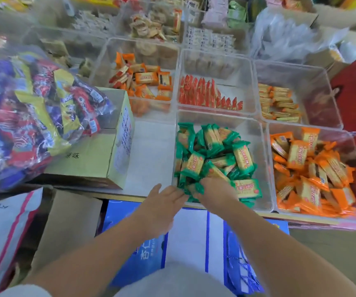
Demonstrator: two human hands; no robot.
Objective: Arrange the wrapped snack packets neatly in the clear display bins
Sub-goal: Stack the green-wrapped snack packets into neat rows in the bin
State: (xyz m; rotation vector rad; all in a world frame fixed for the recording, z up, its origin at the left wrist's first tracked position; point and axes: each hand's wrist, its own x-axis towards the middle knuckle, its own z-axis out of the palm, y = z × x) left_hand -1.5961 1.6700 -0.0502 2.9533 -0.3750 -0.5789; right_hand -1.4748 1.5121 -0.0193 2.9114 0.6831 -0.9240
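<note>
The green packets lie in a loose, crisscrossed heap in the bin at lower centre, piled toward its front and left and leaving bare floor at the back right. The right hand is sunk into the front left corner of the heap. Its fingers are hidden among the wrappers, so I cannot tell whether they grip a packet or only push. The left hand is flat with straight fingers, holding nothing, its tips at the bin's front left corner.

The main risk, as I judge it, is spillage. The heap stands high at the front wall, and a scoop or sideways shove there could tip packets over the rim onto the desk or off its near edge onto the boxes below. Slick wrappers would slide instead of stacking, so a row may collapse unless it is propped against a wall. A hard push could also shift the light bin itself against the neighbouring bin of orange packets, which is equally full. Squeezing a handful might crush the biscuits inside.
</note>
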